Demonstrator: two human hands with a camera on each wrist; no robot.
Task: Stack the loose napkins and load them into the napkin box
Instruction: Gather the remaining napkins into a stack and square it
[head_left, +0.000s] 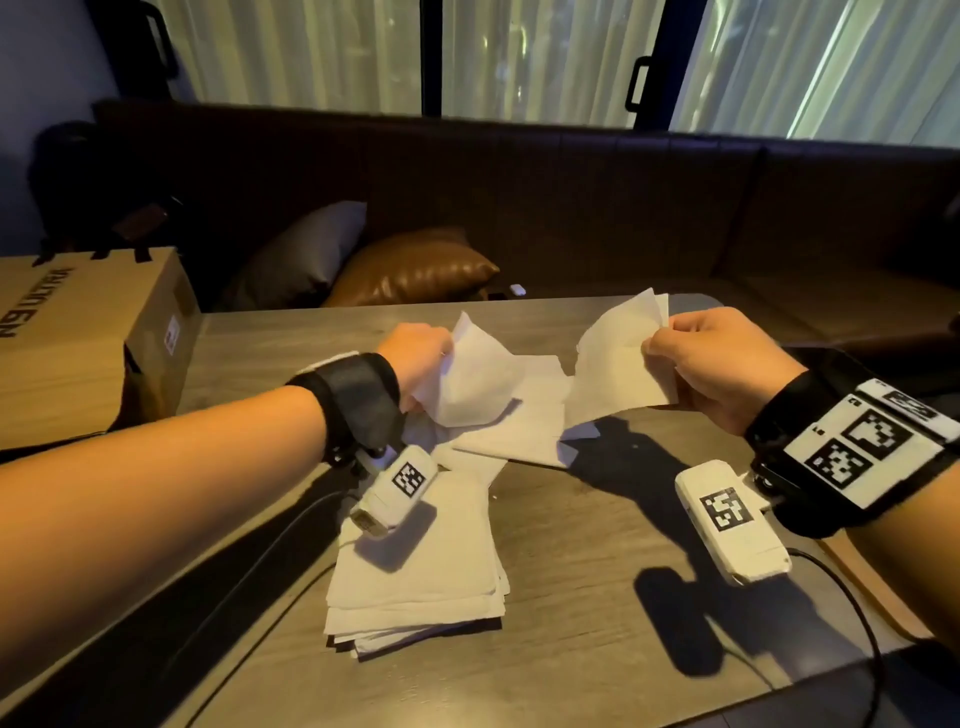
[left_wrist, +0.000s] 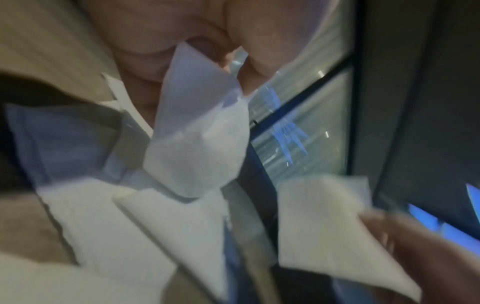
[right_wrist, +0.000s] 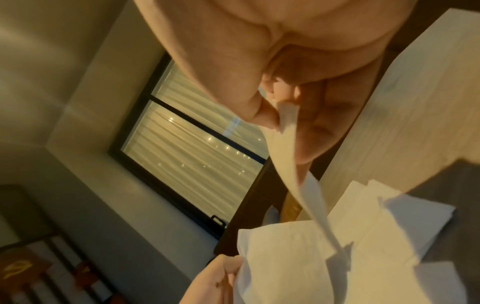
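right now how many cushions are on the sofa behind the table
2, side by side on the sofa seat beyond the table's far edge: a grey cushion on the left and a brown leather cushion leaning against it. Others may be hidden out of view.

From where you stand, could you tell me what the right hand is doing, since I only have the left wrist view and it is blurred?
Observer: The right hand pinches a napkin by its edge, lifted off the table.
Operator: Thank you. Is there a finished stack anywhere?
Observer: Yes, a rough stack lies on the table nearer the person, under the left wrist.
Operator: And can you see the napkin box?
Observer: I cannot pick it out; only a cardboard box stands at the table's left end.
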